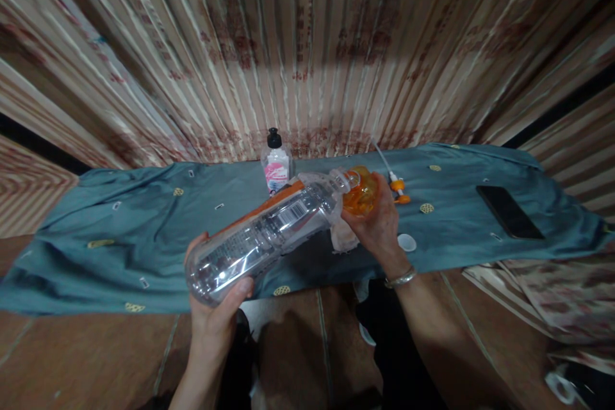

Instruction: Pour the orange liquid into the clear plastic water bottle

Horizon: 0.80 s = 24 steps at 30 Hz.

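My left hand (218, 307) grips the base of a large clear plastic bottle (273, 230) that lies tilted in the air, its neck pointing up to the right. The bottle has a barcode label and an orange strip along its upper side. Its mouth meets an orange see-through bottle (361, 195), which my right hand (377, 224) holds with fingers wrapped round it. Whether the two mouths touch I cannot tell. An orange-and-white pump head (398, 186) with a long thin tube lies just behind my right hand. Near my right wrist sits a small white cap (407, 243).
A clear bottle (276, 170) with a black cap and pink label stands at the back of the cloth-covered table (144, 224). Below the held bottles lies a pale pink cloth (343, 237). A black phone (510, 212) lies at the right. Pleated curtains (307, 51) hang behind.
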Each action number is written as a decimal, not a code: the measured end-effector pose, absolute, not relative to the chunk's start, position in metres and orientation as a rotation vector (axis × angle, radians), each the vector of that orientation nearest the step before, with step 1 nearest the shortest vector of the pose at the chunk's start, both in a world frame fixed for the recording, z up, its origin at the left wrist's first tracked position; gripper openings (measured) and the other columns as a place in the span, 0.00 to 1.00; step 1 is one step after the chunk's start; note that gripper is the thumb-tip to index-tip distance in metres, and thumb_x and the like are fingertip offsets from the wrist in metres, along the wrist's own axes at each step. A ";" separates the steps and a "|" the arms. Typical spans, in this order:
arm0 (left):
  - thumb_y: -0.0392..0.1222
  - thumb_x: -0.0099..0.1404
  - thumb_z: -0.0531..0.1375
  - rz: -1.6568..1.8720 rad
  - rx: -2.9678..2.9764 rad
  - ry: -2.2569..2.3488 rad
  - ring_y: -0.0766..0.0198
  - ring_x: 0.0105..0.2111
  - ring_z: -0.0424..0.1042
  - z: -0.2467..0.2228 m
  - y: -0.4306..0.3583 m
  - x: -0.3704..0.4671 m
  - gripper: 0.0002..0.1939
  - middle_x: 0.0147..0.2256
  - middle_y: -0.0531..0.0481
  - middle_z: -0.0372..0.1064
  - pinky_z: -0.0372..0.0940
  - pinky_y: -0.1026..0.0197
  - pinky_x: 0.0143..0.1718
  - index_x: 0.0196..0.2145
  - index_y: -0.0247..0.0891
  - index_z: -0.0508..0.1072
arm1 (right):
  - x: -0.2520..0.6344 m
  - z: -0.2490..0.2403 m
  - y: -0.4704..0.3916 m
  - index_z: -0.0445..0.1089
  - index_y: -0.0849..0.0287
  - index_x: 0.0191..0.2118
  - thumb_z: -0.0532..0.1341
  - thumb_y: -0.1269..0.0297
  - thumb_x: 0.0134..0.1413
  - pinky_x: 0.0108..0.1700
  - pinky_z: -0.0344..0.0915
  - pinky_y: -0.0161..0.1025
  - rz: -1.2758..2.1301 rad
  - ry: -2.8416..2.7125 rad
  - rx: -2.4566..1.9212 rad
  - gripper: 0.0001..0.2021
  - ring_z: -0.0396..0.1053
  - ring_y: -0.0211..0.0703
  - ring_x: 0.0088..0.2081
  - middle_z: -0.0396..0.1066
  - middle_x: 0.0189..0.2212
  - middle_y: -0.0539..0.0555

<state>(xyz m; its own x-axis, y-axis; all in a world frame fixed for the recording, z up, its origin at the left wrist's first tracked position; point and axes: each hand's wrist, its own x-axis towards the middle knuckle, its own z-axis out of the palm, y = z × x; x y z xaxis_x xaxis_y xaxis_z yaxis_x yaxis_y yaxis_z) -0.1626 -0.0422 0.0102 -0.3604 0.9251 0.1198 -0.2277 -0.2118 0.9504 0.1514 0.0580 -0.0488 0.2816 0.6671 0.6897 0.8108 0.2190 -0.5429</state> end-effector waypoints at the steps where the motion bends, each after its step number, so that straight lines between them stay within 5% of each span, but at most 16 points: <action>1: 0.45 0.51 0.86 1.696 0.947 1.157 0.62 0.33 0.78 0.010 -0.042 -0.163 0.49 0.50 0.50 0.81 0.71 0.65 0.25 0.67 0.49 0.74 | 0.151 -0.049 0.058 0.60 0.57 0.75 0.78 0.46 0.54 0.71 0.78 0.70 -0.174 -1.436 -1.497 0.50 0.77 0.70 0.69 0.75 0.68 0.68; 5: 0.44 0.54 0.85 1.648 1.003 1.118 0.63 0.26 0.76 0.008 -0.041 -0.167 0.48 0.43 0.53 0.80 0.73 0.63 0.23 0.67 0.49 0.72 | 0.151 -0.049 0.059 0.61 0.57 0.75 0.77 0.44 0.54 0.70 0.79 0.70 -0.208 -1.423 -1.492 0.49 0.79 0.69 0.68 0.77 0.67 0.68; 13: 0.44 0.50 0.86 1.655 0.974 1.153 0.59 0.32 0.80 0.004 -0.039 -0.170 0.50 0.52 0.47 0.80 0.72 0.63 0.23 0.67 0.49 0.73 | 0.152 -0.051 0.060 0.61 0.53 0.76 0.76 0.42 0.55 0.67 0.82 0.71 -0.245 -1.417 -1.472 0.49 0.80 0.70 0.67 0.77 0.67 0.65; 24: 0.45 0.51 0.86 1.634 0.977 1.169 0.62 0.32 0.78 0.006 -0.041 -0.171 0.50 0.52 0.49 0.81 0.72 0.63 0.26 0.68 0.50 0.72 | 0.152 -0.048 0.060 0.61 0.53 0.75 0.76 0.44 0.54 0.68 0.81 0.70 -0.203 -1.420 -1.480 0.48 0.79 0.69 0.67 0.77 0.67 0.65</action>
<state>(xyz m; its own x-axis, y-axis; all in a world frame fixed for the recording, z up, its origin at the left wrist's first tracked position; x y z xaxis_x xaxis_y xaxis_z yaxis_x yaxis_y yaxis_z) -0.1707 -0.0411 0.0063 -0.3066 0.9461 0.1047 -0.2067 -0.1736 0.9629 0.1515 0.0596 -0.0485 0.2877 0.6409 0.7117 0.8145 0.2271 -0.5338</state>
